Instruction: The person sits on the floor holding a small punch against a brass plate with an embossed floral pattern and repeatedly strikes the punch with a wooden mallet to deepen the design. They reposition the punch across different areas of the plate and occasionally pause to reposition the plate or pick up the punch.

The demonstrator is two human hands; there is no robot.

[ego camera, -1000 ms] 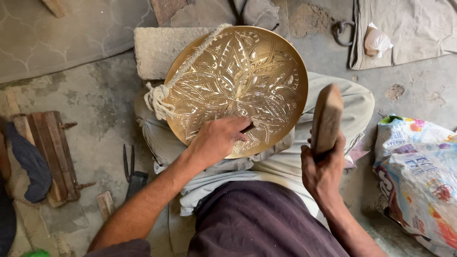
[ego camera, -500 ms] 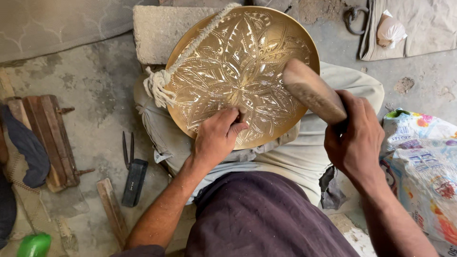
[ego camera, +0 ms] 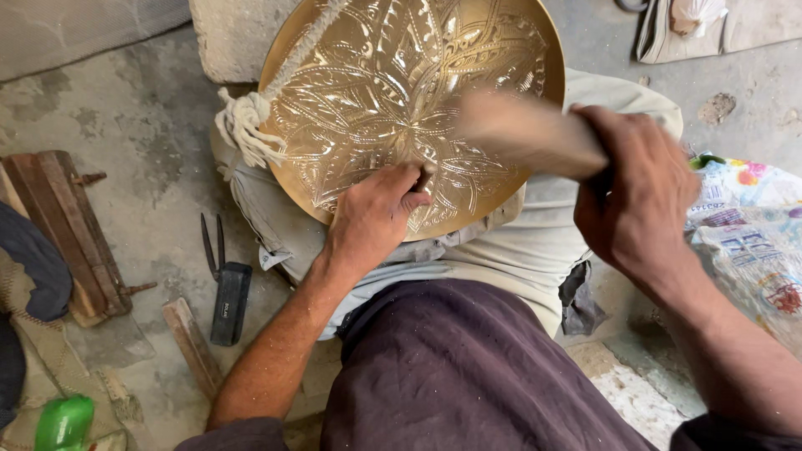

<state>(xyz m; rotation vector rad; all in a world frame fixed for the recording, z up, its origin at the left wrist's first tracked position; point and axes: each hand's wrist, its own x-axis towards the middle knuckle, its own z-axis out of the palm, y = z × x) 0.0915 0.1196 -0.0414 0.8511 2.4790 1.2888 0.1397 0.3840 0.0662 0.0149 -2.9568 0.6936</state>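
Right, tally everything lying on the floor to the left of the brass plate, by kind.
Wooden blocks: 1
Wooden sticks: 1
Black tools with twin prongs: 1
Green plastic objects: 1
Dark cloths: 1
Total: 5

— Where's your left hand (ego camera: 374, 219)?

— Your left forearm runs up from the lower left, wrist straight, knuckles up. The fingers are curled in, thumb and fingertips pinched together at the front, a closed grip on something too small to make out.

— And your right hand (ego camera: 639, 196)?

— It comes in from the right, forearm angled up, back of the hand toward you, fingers wrapped tight in a fist-like grip.
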